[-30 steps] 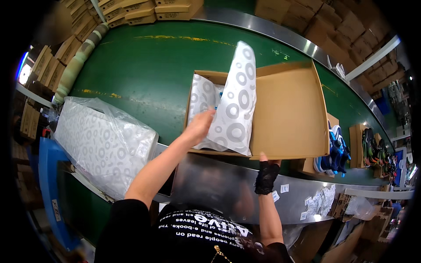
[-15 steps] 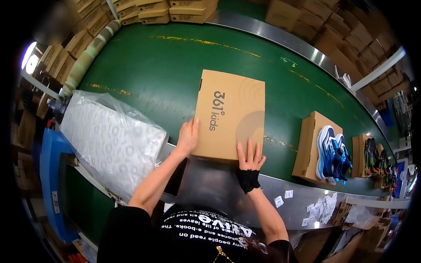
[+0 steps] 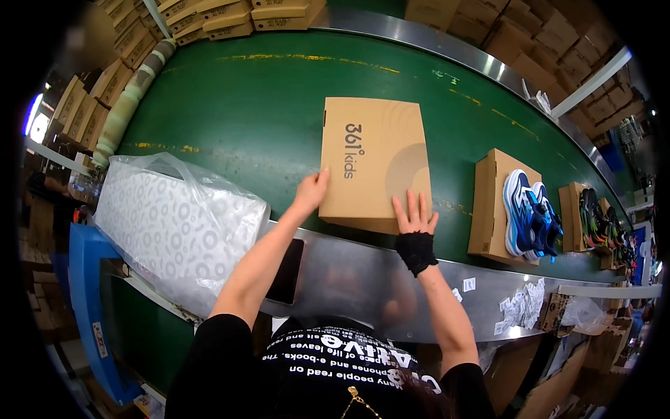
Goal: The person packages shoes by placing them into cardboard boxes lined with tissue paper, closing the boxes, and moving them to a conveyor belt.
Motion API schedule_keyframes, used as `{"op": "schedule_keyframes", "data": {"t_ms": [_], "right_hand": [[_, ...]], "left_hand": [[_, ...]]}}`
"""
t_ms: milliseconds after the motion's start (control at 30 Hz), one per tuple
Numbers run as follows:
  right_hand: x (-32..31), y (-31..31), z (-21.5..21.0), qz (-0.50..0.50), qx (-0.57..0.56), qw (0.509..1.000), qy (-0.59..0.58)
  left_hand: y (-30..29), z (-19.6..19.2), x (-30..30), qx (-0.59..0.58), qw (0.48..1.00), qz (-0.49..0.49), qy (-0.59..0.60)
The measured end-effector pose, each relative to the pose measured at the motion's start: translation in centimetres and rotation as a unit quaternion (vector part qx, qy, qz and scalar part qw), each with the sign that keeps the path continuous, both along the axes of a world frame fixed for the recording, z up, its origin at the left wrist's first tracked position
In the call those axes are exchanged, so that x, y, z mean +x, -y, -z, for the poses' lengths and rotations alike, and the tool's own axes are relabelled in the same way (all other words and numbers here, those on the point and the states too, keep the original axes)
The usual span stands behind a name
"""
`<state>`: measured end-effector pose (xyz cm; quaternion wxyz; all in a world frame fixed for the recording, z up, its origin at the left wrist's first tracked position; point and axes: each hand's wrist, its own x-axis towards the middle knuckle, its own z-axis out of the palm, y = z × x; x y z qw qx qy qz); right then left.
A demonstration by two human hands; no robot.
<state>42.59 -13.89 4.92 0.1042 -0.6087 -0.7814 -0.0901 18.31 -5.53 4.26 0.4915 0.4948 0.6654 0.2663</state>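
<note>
A closed brown cardboard shoe box [image 3: 373, 160] lies flat on the green conveyor belt [image 3: 237, 98], lid on top. My left hand [image 3: 310, 192] touches its near left edge with fingers together. My right hand [image 3: 413, 215], with a black wrist wrap, rests flat on the box's near right corner, fingers spread. Neither hand grips anything.
A plastic-wrapped stack of white patterned paper [image 3: 174, 223] lies at my left. Right of the box stand open boxes with blue sneakers [image 3: 527, 213] and dark shoes [image 3: 597, 220]. A steel rail [image 3: 363, 269] edges the belt. Stacked cartons [image 3: 230, 14] line the far side.
One second ago the box was open and my left hand held patterned paper over it. The lid came on, and the closed box has since slid away from me on the belt.
</note>
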Motion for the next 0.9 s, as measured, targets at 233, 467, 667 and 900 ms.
{"op": "schedule_keyframes", "data": {"t_ms": [233,467,667,900], "right_hand": [[1.4,-1.9,-10.1,-0.061,0.032,0.996,-0.060],[4.1,3.1,-10.2,-0.044,0.165,0.953,-0.251],[13.0,11.0,2.3,0.167,-0.013,0.974,-0.153],[20.1,14.8,6.6,0.296,-0.126,0.923,-0.212]], "left_hand": [[0.7,-6.9,0.2,-0.200,0.894,-0.004,0.402],[6.6,-9.1,-3.2,-0.082,0.875,-0.120,0.463],[17.5,-10.6,-13.1,0.090,0.803,-0.286,0.515],[32.4,-11.3,-19.4,0.234,0.685,-0.606,0.329]]}}
